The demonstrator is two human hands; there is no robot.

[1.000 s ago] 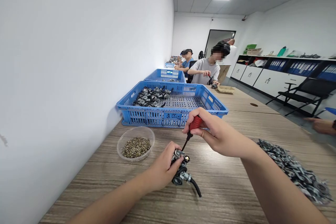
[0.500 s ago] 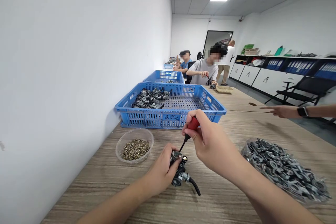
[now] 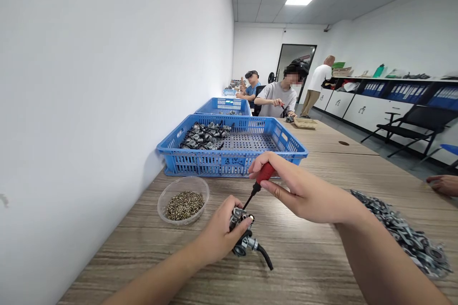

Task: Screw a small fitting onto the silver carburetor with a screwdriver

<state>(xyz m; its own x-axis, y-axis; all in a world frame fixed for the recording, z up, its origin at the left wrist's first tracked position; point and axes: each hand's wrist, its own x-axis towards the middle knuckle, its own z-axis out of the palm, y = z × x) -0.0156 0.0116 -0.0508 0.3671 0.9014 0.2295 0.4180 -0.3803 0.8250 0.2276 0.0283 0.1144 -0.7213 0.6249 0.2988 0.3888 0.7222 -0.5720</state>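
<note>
A metal carburetor-like part (image 3: 240,243) with a short black hose lies on the wood-grain table, low in the middle of the view. My left hand (image 3: 223,231) is wrapped round its upper left side. Above it, my right hand (image 3: 282,183) grips a red-handled screwdriver (image 3: 264,175). The screwdriver slants down to the left, and its shaft meets the top of the part; the tip itself is too small to make out. Left of my hands stands a clear round bowl (image 3: 165,202) with small brass-coloured screws (image 3: 185,205).
Beyond my hands is a blue crate (image 3: 232,164) with similar parts; another crate (image 3: 222,105) stands behind. Grey metal pieces (image 3: 411,236) lie right, partly behind my right forearm. A person's hand (image 3: 443,184) is at the right edge. People sit and stand farther back.
My right hand has turned round the screwdriver handle, its wrist and forearm swinging right. The other person's pointing hand has drawn back to the right edge. The standing person at the back has moved right.
</note>
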